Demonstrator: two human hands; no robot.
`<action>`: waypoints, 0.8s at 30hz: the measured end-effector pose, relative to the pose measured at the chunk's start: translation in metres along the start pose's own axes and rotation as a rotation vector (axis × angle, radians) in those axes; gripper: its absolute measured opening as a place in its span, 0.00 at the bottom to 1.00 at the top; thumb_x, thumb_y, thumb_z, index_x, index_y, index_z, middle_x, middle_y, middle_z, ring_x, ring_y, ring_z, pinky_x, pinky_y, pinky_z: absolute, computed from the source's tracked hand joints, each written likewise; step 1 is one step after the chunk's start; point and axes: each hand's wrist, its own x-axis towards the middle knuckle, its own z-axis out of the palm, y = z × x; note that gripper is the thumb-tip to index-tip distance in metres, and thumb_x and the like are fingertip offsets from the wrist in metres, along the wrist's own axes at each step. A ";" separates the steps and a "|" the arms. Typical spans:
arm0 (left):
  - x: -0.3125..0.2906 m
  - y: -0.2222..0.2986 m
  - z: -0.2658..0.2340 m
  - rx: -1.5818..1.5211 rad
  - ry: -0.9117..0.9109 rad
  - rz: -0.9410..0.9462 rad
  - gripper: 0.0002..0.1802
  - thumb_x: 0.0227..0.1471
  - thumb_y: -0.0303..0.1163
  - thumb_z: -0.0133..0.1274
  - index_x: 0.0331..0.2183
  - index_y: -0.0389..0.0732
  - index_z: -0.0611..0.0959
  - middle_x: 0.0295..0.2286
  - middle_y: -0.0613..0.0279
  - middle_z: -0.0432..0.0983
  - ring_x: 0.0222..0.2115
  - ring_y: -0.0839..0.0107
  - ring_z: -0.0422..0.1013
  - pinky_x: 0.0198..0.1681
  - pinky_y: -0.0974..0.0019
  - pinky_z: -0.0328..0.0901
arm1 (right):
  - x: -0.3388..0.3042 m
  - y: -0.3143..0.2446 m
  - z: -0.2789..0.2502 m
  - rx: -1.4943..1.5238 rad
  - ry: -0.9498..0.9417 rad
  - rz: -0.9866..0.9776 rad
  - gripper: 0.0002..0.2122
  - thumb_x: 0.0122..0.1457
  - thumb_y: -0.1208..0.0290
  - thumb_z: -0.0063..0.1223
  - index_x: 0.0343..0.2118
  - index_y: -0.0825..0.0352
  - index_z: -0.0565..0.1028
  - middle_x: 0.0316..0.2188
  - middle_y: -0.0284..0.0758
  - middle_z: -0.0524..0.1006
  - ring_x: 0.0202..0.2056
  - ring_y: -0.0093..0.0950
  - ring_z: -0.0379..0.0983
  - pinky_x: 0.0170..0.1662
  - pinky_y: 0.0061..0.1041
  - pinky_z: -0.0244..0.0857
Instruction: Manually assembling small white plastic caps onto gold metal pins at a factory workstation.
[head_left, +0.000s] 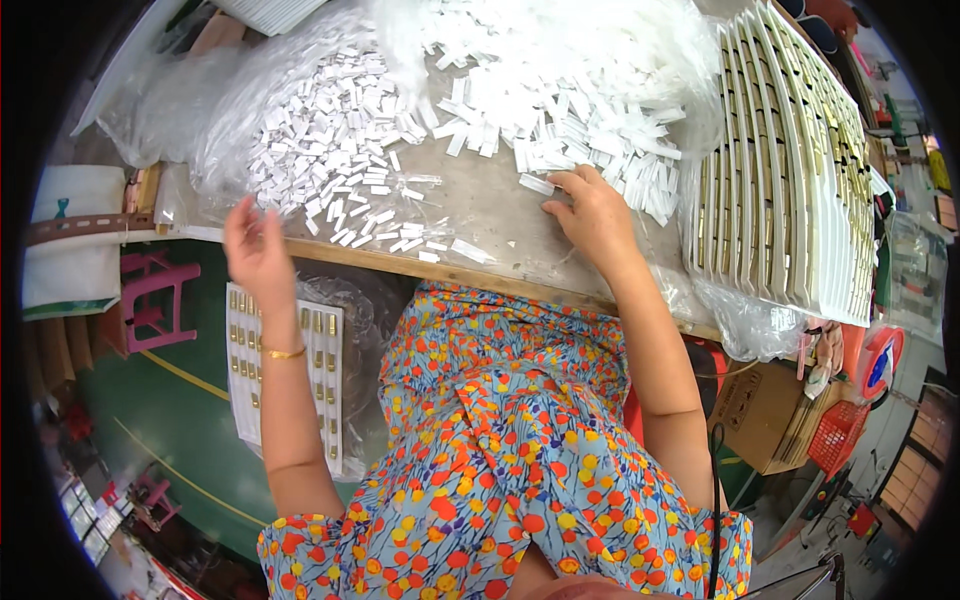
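Observation:
Loose clear-white plastic strips lie heaped on the worktable at the right. Beside this heap my right hand reaches in, thumb and forefinger apart. A single strip lies right by its fingertips; whether they touch it I cannot tell. Small white rectangular pieces spread over the table at the left, some scattered toward the front edge. My left hand is raised at that edge, next to the small pieces. Its fingers are slightly bent and apart, with nothing visible in them.
White trays with rows of brass-coloured parts stand side by side at the right. Another such tray is below the table edge at the left. Clear plastic bags surround the heaps. A pink stool stands on the green floor.

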 end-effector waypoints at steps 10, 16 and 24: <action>-0.034 0.067 0.126 -0.228 -0.514 -0.110 0.15 0.48 0.22 0.53 0.41 0.35 0.75 0.32 0.65 0.74 0.28 0.83 0.66 0.34 0.78 0.63 | 0.006 0.001 0.002 0.008 -0.003 -0.055 0.11 0.42 0.73 0.60 0.31 0.62 0.76 0.27 0.37 0.71 0.29 0.38 0.72 0.31 0.34 0.66; -0.041 0.064 0.132 -0.185 -0.603 -0.248 0.13 0.47 0.24 0.54 0.39 0.35 0.77 0.29 0.66 0.75 0.26 0.83 0.65 0.31 0.79 0.63 | 0.009 0.007 0.004 0.008 -0.056 -0.064 0.09 0.43 0.72 0.59 0.30 0.62 0.76 0.28 0.36 0.71 0.30 0.37 0.71 0.31 0.33 0.66; -0.032 0.079 0.144 -0.058 -0.838 -0.202 0.10 0.48 0.27 0.55 0.35 0.35 0.80 0.29 0.67 0.76 0.28 0.82 0.68 0.32 0.78 0.63 | 0.018 0.007 0.005 -0.206 -0.102 -0.335 0.06 0.46 0.74 0.50 0.29 0.65 0.73 0.28 0.35 0.71 0.30 0.34 0.73 0.29 0.32 0.67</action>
